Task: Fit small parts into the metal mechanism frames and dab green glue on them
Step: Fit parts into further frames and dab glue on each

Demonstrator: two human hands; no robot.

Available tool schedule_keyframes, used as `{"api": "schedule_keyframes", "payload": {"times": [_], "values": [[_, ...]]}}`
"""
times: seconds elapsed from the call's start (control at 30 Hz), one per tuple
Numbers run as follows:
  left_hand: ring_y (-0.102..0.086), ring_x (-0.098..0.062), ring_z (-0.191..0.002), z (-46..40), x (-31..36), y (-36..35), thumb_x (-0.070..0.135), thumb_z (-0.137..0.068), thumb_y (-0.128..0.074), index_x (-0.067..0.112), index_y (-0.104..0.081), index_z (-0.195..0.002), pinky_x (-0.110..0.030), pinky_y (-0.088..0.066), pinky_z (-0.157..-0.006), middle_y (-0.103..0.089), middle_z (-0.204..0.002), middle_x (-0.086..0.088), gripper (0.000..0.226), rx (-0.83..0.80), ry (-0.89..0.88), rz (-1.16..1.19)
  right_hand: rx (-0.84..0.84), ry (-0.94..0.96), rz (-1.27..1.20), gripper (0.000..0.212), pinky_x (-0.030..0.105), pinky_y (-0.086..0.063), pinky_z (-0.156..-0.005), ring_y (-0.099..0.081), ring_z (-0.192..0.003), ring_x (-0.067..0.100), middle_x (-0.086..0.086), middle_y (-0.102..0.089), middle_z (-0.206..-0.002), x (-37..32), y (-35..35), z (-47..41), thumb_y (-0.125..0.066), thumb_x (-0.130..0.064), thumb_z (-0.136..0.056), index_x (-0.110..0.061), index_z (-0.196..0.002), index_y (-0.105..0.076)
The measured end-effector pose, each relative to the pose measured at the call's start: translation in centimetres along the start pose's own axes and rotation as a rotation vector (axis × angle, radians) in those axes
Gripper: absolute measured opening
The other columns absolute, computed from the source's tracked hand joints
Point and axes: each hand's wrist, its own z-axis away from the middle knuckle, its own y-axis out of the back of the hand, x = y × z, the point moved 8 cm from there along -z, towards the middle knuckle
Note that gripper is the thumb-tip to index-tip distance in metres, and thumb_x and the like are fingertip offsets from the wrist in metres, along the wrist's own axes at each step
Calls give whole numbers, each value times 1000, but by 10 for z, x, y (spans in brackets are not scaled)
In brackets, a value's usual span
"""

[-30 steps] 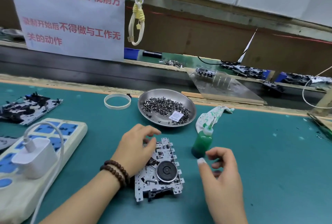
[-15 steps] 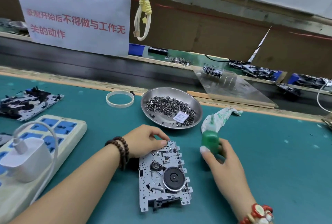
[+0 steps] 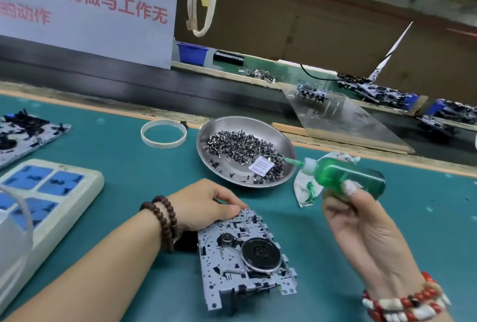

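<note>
A metal mechanism frame [image 3: 240, 254] with a black flywheel lies flat on the green mat in front of me. My left hand [image 3: 204, 204] rests on its far left corner, fingertips pressing the edge. My right hand [image 3: 361, 223] holds a green glue bottle [image 3: 346, 175] lifted off the mat and tipped sideways, its thin nozzle pointing left over the rim of the steel dish [image 3: 284, 138]. The dish holds several small dark parts [image 3: 240, 147] and a white paper label.
A glue-stained cloth [image 3: 307, 187] lies under the bottle. A white power strip [image 3: 49, 192] sits at the left, another mechanism [image 3: 23, 135] beyond it, a white ring [image 3: 164, 133] near the dish. More mechanisms lie behind, past the conveyor.
My right hand has picked the glue bottle up from the mat and tilted it sideways. My left hand has stayed on the frame's corner. The camera has moved closer.
</note>
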Motion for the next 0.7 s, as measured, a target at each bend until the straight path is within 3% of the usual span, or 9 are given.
{"api": "schedule_keyframes", "payload": {"times": [0.1, 0.13, 0.2, 0.3, 0.53, 0.7], "values": [[-63, 3, -70, 0, -1, 0, 21, -88, -60, 34, -71, -83, -14, -51, -76, -71, -80, 16, 18, -1, 12, 25, 10, -45, 97, 14, 16, -46, -48, -60, -62, 7, -2, -70, -81, 14, 3, 3, -72, -23, -64, -21, -77, -76], [-63, 3, -69, 0, -2, 0, 21, -89, -60, 34, -71, -83, -13, -50, -74, -71, -81, 16, 18, -4, 18, 27, 14, -20, 182, 28, 16, -48, -50, -63, -64, 8, -1, -70, -80, 16, 4, 4, -83, -35, -54, -22, -77, -76], [-63, 7, -67, 0, -3, 0, 22, -89, -60, 34, -72, -86, -7, -48, -69, -71, -80, 18, 17, -12, 31, 33, 34, 66, 365, 51, 15, -49, -52, -64, -65, 7, -2, -70, -75, 12, 4, 5, -87, -55, -37, -25, -77, -74], [-64, 6, -70, -1, -4, 0, 23, -88, -60, 35, -72, -85, -9, -48, -72, -72, -82, 18, 18, -27, 47, 32, 45, 192, 536, 56, 16, -48, -52, -63, -65, 8, -2, -69, -72, 5, -1, 7, -81, -66, -42, -27, -81, -72], [-66, 1, -70, -1, -6, -2, 18, -89, -59, 31, -73, -85, -10, -49, -64, -74, -80, 11, 19, -51, 75, 87, 44, 280, 687, 52, 17, -50, -52, -64, -65, 9, -4, -69, -72, 4, -4, 12, -75, -68, -52, -28, -85, -71], [-66, 1, -69, 0, -7, -3, 19, -88, -59, 30, -74, -86, -9, -49, -63, -73, -79, 11, 18, -48, 84, 111, 4, 324, 722, 28, 15, -50, -53, -65, -64, 4, -9, -70, -70, 2, -10, 14, -74, -51, -63, -32, -83, -69]]}}
